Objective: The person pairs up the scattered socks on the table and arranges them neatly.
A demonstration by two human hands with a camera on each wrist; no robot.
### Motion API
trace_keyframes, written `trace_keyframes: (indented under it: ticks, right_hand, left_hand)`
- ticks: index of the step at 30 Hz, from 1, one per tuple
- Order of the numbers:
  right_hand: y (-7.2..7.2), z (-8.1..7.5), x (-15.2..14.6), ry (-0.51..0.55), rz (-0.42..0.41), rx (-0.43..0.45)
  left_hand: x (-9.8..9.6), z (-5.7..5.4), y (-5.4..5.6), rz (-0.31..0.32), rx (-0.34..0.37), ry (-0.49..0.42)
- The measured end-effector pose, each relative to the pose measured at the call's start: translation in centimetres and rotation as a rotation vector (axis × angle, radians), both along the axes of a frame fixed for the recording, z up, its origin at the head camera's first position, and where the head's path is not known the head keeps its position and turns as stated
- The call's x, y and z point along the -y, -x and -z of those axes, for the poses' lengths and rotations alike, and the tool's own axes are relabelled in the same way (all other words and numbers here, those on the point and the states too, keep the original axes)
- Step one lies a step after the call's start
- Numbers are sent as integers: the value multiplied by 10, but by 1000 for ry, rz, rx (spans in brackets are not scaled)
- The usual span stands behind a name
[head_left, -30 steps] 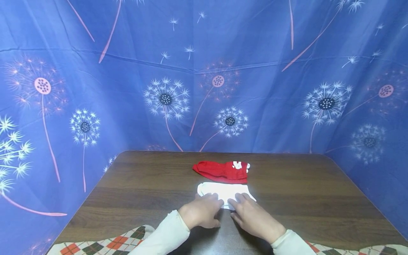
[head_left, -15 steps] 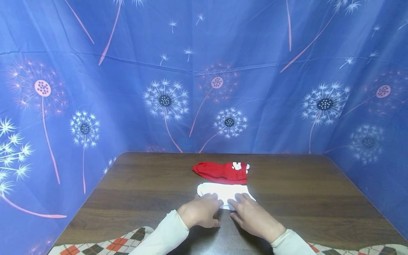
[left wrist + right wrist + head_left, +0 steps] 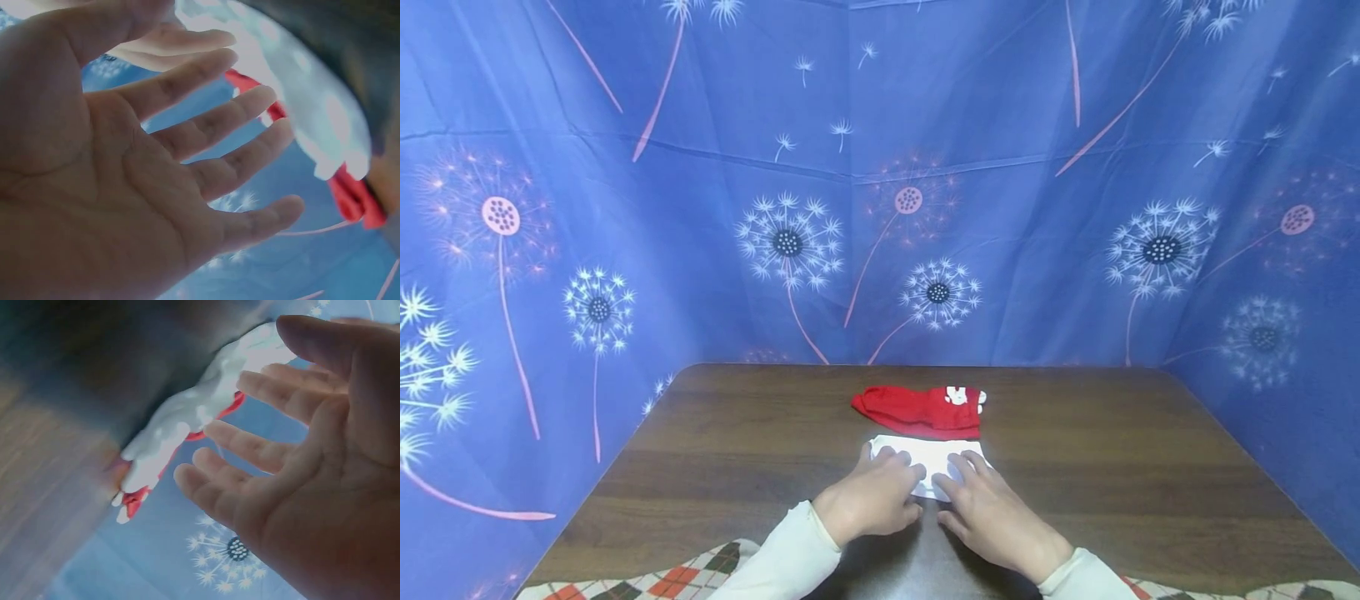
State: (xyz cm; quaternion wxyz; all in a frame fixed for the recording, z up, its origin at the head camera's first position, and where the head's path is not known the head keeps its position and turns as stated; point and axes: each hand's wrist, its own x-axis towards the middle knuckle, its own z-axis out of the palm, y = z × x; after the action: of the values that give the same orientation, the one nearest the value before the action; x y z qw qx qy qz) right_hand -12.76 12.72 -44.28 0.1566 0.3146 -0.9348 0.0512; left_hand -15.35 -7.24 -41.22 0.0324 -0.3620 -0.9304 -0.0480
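A white cloth item (image 3: 917, 447), washed out by glare, lies flat on the table in the head view; its exact kind cannot be told. My left hand (image 3: 872, 497) rests its fingertips on the cloth's left part, and my right hand (image 3: 1000, 515) touches the right part. Both wrist views show spread, fairly straight fingers against the white cloth (image 3: 312, 106), with nothing gripped. Just beyond it lies a red cloth piece (image 3: 910, 411) with a white figure at its right end, perhaps a small knitted garment. The fingers hide the cloth's near corners.
A dark wooden table (image 3: 737, 442) extends to both sides of the hands. Behind it hangs a blue dandelion-print curtain (image 3: 865, 275). Checked fabric (image 3: 677, 579) lies along the near table edge, by the sleeves.
The head view has tilted slightly, so the scene sits a little lower. Both hands have shifted slightly on the white cloth, whose visible ends look drawn in. The red piece stays in place.
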Motion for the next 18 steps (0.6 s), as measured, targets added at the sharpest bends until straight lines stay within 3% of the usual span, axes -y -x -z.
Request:
trace_keyframes:
  ticks: [3, 9, 15, 18]
  right_hand:
    - [-1, 0, 6, 9, -6, -71]
    - [-5, -2, 18, 26, -21, -127]
    - [-15, 5, 30, 61, 31, -248]
    - [-18, 6, 34, 68, 59, -272]
  left_hand:
    - [2, -10, -4, -3, -49, -1]
    - [11, -27, -18, 7, -144, -23]
    - [35, -30, -31, 76, -349, -76]
    - [55, -28, -32, 87, -412, -127]
